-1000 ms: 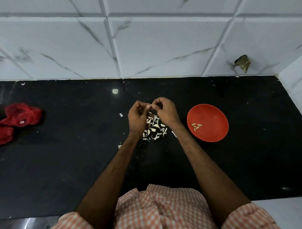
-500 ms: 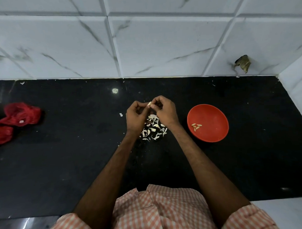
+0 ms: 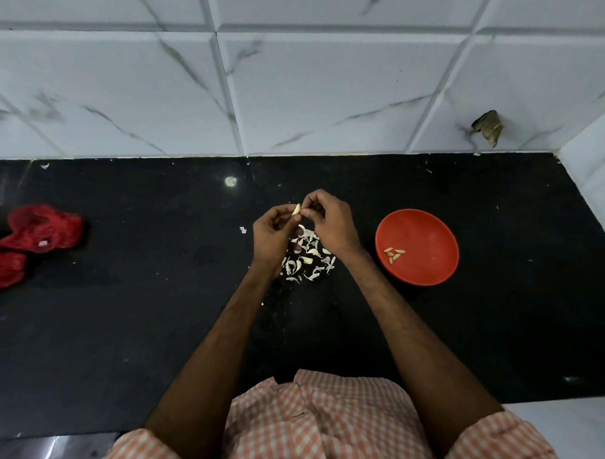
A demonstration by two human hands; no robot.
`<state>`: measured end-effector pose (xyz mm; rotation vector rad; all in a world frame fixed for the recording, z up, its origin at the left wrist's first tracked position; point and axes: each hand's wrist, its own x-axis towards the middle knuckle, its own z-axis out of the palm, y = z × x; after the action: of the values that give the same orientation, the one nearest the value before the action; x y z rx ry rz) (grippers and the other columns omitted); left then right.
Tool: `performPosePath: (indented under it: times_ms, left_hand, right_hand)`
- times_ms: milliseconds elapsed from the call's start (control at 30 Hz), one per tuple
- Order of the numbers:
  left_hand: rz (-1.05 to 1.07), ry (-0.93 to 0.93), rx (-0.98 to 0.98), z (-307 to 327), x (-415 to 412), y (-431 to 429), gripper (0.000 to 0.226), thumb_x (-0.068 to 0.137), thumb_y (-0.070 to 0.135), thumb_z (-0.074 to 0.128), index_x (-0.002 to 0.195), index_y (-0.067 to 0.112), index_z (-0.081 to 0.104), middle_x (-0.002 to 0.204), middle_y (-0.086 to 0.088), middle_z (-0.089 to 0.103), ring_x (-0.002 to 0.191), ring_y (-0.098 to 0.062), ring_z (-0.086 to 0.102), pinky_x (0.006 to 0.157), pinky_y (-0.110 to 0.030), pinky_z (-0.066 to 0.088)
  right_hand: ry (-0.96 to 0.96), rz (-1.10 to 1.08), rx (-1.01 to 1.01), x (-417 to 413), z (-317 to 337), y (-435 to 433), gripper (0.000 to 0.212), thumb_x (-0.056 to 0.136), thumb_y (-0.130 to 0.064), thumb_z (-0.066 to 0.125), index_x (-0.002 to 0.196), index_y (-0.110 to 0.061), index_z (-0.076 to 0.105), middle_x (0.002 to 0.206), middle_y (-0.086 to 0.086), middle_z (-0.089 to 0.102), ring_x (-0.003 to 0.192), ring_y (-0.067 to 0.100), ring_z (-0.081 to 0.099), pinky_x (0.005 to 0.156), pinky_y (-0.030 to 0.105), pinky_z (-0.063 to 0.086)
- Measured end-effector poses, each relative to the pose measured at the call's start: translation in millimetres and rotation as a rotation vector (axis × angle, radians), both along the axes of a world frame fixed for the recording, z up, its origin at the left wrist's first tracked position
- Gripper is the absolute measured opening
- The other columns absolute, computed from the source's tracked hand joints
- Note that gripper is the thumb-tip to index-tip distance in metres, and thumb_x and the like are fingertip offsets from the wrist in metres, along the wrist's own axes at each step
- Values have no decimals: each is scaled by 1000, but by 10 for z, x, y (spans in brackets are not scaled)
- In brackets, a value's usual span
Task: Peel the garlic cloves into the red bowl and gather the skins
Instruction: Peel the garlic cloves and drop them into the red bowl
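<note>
A small pale garlic clove (image 3: 296, 209) is pinched between the fingertips of my left hand (image 3: 272, 236) and my right hand (image 3: 331, 222), a little above the black counter (image 3: 143, 320). Both hands have their fingers curled round it. Under and between the hands lies a heap of white garlic skins and cloves (image 3: 307, 258). The red bowl (image 3: 428, 225) stands to the right of my right hand, with several peeled cloves (image 3: 394, 254) lying in it.
A red mesh bag (image 3: 30, 239) lies crumpled at the counter's left edge. White marbled wall tiles (image 3: 289, 92) rise behind the counter, and a side wall closes it at the right. Stray skin flakes dot the counter, one (image 3: 243, 230) left of my left hand.
Both hands have lifted slightly away from the heap, and the clove now shows more plainly between the fingertips. The bowl and the bag have not moved.
</note>
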<state>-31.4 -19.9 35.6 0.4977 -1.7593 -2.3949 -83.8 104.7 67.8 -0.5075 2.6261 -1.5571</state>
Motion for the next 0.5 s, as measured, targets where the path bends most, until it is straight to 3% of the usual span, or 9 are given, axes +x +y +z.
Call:
performPosePath:
  times_ms: [233,367,500]
  left_hand:
    - [-3,34,-169,29,20,0,20,94,12,67,114,10,67,96,-21,70,68,-22,63,41,-25,48]
    - [28,-5,-181,10,14,5,12,95,15,66,106,12,71,83,-23,67,66,-21,59,42,-25,46]
    - [47,-39,-72,25,20,10,8,95,13,66,100,11,72,78,-12,64,67,-17,57,43,-24,42]
  right_hand:
    - [-11,8,16,-3,-2,22,12,89,4,66,88,-8,65,87,1,68,78,5,62,72,11,49]
    - [-28,21,18,0,-1,32,11,89,3,66,88,-8,64,86,-1,66,77,4,60,70,12,48]
    - [-48,44,18,10,-16,33,9,90,3,65,90,-6,64,87,0,65,77,1,59,70,9,45]
